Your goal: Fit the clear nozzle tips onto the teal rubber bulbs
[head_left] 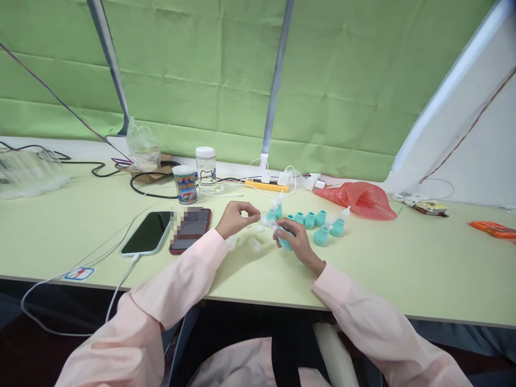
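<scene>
Green sheeting (193, 70) spans the background, divided by grey strips; below it runs a pale yellow-green tabletop (403, 263). Pink sleeves (183, 271) reach over the front edge. Red plastic bag (363, 199) lies crumpled toward the rear, right of centre. White-edged phone (147, 234), cable attached, lies beside a red-cased phone (190, 231) on the left. Right hand (296, 241): fingers curled and gripping a teal bulb (286, 245), raised at mid-table with its pale end toward the other hand. Left hand (237, 217): thumb and forefinger tips brought together beside a small white piece (263, 221); cannot tell whether they grip it. Clear jar (207, 174), white-lidded, stands behind a printed cup (186, 185). Other teal bulbs (309, 220) stand behind and right of the right hand, some with translucent tips (346, 211). Smallest: clear piece (255, 244) on the tabletop, between the hands.
</scene>
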A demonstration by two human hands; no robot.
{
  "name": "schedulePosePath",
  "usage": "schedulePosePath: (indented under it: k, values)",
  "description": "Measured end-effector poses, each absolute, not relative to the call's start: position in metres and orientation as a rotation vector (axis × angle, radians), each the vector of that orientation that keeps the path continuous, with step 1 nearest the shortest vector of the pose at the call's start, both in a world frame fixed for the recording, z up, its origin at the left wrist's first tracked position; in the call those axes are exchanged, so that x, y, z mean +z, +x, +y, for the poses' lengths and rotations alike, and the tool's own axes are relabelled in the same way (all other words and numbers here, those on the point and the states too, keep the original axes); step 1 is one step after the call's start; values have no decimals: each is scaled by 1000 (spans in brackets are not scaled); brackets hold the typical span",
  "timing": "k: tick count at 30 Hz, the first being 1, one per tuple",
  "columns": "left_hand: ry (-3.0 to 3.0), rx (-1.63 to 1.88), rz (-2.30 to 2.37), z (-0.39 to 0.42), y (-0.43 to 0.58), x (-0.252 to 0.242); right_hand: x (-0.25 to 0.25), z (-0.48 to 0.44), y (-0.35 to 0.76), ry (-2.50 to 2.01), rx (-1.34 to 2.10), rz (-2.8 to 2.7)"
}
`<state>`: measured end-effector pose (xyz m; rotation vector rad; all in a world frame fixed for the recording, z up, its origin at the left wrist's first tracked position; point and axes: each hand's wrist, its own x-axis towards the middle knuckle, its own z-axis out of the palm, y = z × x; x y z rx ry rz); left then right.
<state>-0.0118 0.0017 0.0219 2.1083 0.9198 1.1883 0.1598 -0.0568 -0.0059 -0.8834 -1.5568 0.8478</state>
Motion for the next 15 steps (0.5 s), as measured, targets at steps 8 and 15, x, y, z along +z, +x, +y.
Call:
schedulePosePath:
  k: [8, 15]
  values:
    - [1675, 1092, 672, 0, -13, 24, -9, -56, 160, -1020, 703, -1572]
    - [1708, 840, 550, 0, -13, 23, -10, -57, 160, -991, 663, -1632]
